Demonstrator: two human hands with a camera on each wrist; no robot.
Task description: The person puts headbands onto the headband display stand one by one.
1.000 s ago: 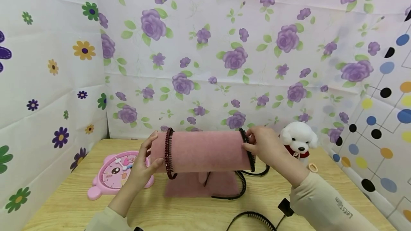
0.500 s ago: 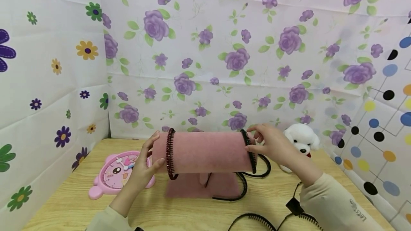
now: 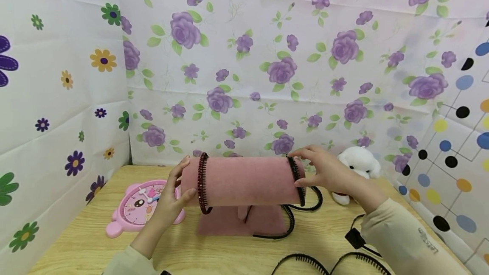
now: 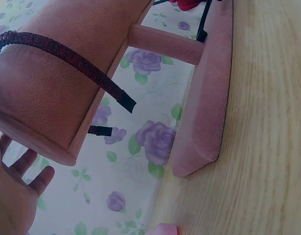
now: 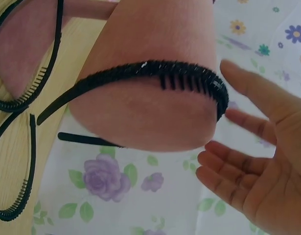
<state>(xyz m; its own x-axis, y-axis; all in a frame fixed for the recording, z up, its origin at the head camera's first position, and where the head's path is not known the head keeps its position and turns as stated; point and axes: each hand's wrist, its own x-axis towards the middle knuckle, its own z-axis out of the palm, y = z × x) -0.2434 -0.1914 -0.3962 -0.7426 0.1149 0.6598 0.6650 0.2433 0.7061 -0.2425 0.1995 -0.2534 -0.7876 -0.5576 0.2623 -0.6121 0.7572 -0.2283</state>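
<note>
A pink plush headband stand (image 3: 248, 181) with a horizontal roll stands on the table. A dark red beaded headband (image 3: 201, 183) sits around the roll's left part, and a black toothed headband (image 3: 296, 179) around its right end. My left hand (image 3: 172, 196) holds the roll's left end, thumb in front. Its other fingers (image 4: 40, 181) show by the end in the left wrist view. My right hand (image 3: 324, 171) is at the black headband, thumb and fingers spread. In the right wrist view, the fingers (image 5: 233, 166) stand loosely beside the roll's end, gripping nothing.
More black toothed headbands (image 3: 302, 258) lie on the wooden table (image 3: 229, 258) in front and behind the stand's base. A pink cartoon clock (image 3: 131, 207) lies left. A white plush dog (image 3: 357, 160) sits right, partly behind my right arm. Patterned cloths (image 3: 248, 54) surround the table.
My right hand has loosened from the black headband, and its fingers have spread. The right forearm has shifted right, covering more of the plush dog. My left hand stays on the roll.
</note>
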